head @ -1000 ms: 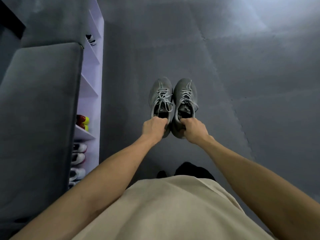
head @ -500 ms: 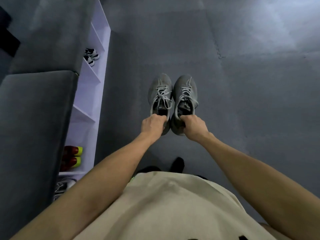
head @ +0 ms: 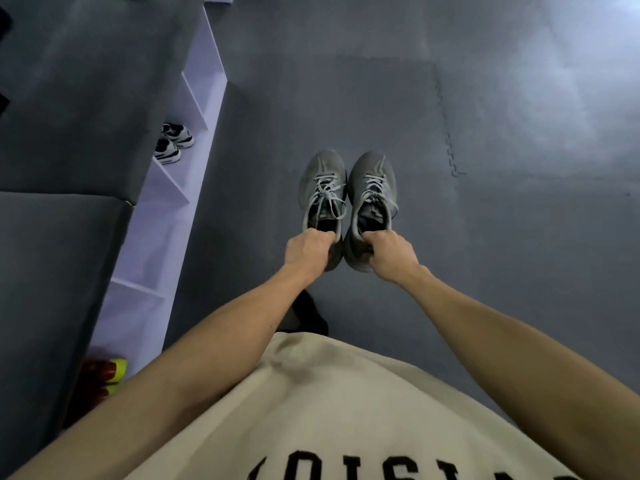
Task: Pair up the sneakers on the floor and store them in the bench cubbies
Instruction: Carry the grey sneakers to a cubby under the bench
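Each hand holds one gray shoe by its heel: left hand [head: 309, 250] the left shoe [head: 322, 188], right hand [head: 390, 253] the right shoe [head: 372, 188], fingers curled tight, maybe above the floor [head: 519, 237].

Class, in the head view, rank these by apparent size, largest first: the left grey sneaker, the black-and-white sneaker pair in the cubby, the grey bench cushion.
1. Grey bench cushion.
2. Left grey sneaker.
3. Black-and-white sneaker pair, though farther away, so true size is unsure.
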Action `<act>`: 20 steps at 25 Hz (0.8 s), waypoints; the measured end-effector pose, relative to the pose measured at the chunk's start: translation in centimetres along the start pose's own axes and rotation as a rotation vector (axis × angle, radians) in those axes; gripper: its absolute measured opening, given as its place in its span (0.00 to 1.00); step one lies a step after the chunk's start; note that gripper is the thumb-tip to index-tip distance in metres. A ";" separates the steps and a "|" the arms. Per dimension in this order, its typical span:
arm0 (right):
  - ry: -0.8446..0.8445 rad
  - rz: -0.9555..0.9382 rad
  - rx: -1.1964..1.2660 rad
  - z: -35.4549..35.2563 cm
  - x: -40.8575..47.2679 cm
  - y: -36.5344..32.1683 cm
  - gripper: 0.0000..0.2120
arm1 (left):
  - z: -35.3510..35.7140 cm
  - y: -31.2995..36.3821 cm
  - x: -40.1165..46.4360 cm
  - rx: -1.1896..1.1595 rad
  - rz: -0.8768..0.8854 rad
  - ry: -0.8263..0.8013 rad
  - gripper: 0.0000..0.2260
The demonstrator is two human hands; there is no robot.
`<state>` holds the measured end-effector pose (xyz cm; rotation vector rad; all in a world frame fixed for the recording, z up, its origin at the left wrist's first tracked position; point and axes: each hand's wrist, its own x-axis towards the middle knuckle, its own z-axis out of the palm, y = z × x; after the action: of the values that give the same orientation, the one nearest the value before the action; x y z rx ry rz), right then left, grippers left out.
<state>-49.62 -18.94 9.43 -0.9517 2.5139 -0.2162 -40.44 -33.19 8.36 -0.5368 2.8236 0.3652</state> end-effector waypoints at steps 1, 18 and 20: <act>-0.001 -0.003 -0.007 -1.0 2.8 -0.2 0.05 | -0.9 -1.0 2.4 -0.008 0.002 0.006 0.06; -0.427 -0.758 -0.392 -7.1 37.6 -17.0 0.08 | -6.7 -17.6 18.0 -0.409 -0.870 0.095 0.08; -0.501 -0.893 -0.449 -6.4 39.3 -19.0 0.06 | -6.1 -17.8 18.0 -0.472 -1.025 0.112 0.07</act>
<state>-67.43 -59.26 7.05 -1.9743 1.5669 0.3077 -50.97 -56.87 5.47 -1.9799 2.1203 0.7607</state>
